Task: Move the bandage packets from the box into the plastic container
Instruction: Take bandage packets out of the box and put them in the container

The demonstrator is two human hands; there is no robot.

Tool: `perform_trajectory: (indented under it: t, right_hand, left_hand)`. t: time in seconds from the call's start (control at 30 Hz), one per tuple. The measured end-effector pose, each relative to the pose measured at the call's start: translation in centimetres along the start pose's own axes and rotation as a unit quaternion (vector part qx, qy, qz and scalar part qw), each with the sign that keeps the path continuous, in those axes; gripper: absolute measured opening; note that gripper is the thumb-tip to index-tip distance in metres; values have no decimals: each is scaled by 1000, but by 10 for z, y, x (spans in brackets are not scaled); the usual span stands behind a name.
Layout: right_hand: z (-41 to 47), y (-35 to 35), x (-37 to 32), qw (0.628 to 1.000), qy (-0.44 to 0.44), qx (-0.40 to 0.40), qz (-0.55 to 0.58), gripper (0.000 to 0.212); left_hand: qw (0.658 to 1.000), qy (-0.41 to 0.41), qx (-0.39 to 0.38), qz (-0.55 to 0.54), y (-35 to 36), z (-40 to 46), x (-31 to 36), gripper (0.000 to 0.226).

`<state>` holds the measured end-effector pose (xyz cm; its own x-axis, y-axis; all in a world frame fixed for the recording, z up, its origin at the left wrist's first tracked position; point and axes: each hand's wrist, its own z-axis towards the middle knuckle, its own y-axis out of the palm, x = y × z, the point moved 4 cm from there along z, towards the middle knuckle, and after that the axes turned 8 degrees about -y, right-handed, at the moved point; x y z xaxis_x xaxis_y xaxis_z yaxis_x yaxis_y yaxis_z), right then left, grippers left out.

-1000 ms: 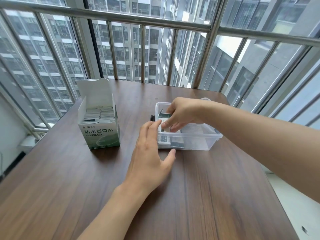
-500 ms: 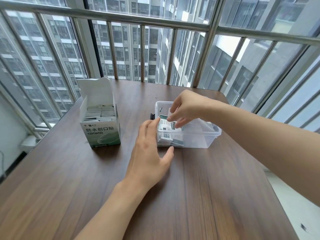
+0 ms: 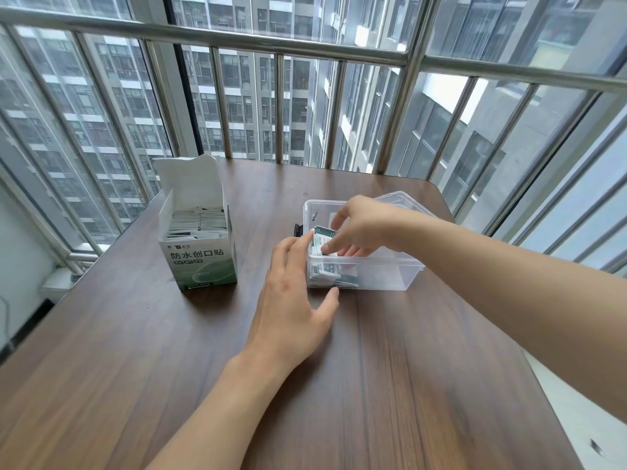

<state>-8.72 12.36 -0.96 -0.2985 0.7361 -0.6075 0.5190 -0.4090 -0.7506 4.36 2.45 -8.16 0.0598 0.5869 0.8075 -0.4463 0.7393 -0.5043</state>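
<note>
A white and green bandage box (image 3: 200,259) stands open on the left of the table, with several packets (image 3: 198,223) upright inside. To its right sits a clear plastic container (image 3: 383,273) with several packets (image 3: 330,271) piled at its left end. My right hand (image 3: 359,225) reaches over the container and pinches a green and white packet (image 3: 322,240) just above that pile. My left hand (image 3: 291,296) lies flat on the table, fingers straight against the container's left wall and thumb at its front wall.
The wooden table (image 3: 390,385) stands against a steel railing (image 3: 271,39) and glass. A clear lid (image 3: 400,198) lies behind the container. A small black thing (image 3: 298,230) shows at the container's left rim. The table's right edge drops to a pale floor.
My right hand rose from inside the container with a packet, then came back down to the left over the pile. My left hand stayed beside the container.
</note>
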Motion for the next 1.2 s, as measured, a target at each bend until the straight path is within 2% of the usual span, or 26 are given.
perform_trajectory:
  t: [0.27,0.47,0.67,0.8,0.87,0.97,1.03,1.2]
  right_hand:
    - [1,5,-2,1000,14,-2,19,41]
    - [0,0,-1,994,19,8,111,41]
    - [2,5,0,982,42,-22,181,21]
    - [5,7,1,982,50,-23,180,15]
    - [4,7,1,983,51,-20,175,18]
    - [2,7,2,987,53,-4,153,39]
    - [1,7,1,988,53,2,148,46]
    - [-1,5,-2,988,41,17,149,37]
  left_hand:
    - [1000,1,0,0,0,0,-1,81]
    - [1000,5,1,1,0,1,0,80]
    - [1000,3,1,0,1,1,-1,81]
    - [1000,5,-1,0,1,1,-1,81]
    - [1000,4,0,0,1,1,-1,81]
    - [1000,5,-1,0,1,1,0,80]
    - [1000,7,-1,-1,1,1,0,80]
    - [1000,5,-1,-2,1,1,0,80]
